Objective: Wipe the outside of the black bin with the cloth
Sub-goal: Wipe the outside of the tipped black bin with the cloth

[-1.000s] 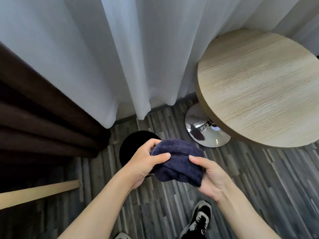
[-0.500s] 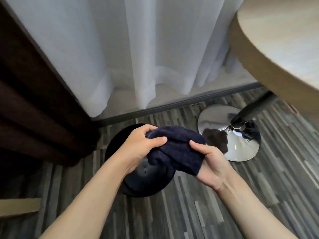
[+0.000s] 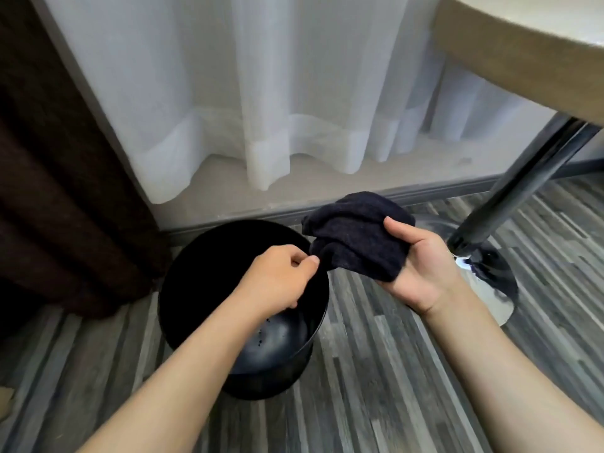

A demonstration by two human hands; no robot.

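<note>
A round black bin (image 3: 202, 276) stands on the striped grey floor below my arms, its open mouth facing up and small dark specks on its shiny bottom. A bunched dark navy cloth (image 3: 356, 240) is held above the bin's right rim. My right hand (image 3: 421, 269) cups the cloth from below with the thumb pressed on top. My left hand (image 3: 277, 279) hovers over the bin's opening and pinches the cloth's lower left edge between thumb and forefinger. The cloth is apart from the bin.
A round wooden table top (image 3: 523, 44) juts in at the upper right on a dark pole (image 3: 510, 191) with a chrome base (image 3: 490, 289). White sheer curtains (image 3: 261, 93) hang behind the bin. A dark brown drape (image 3: 58, 191) fills the left.
The view has dropped lower and closer to the bin. My right hand carried the cloth to the right, off the bin's mouth. My left hand shifted from gripping the bundle's top to pinching its edge.
</note>
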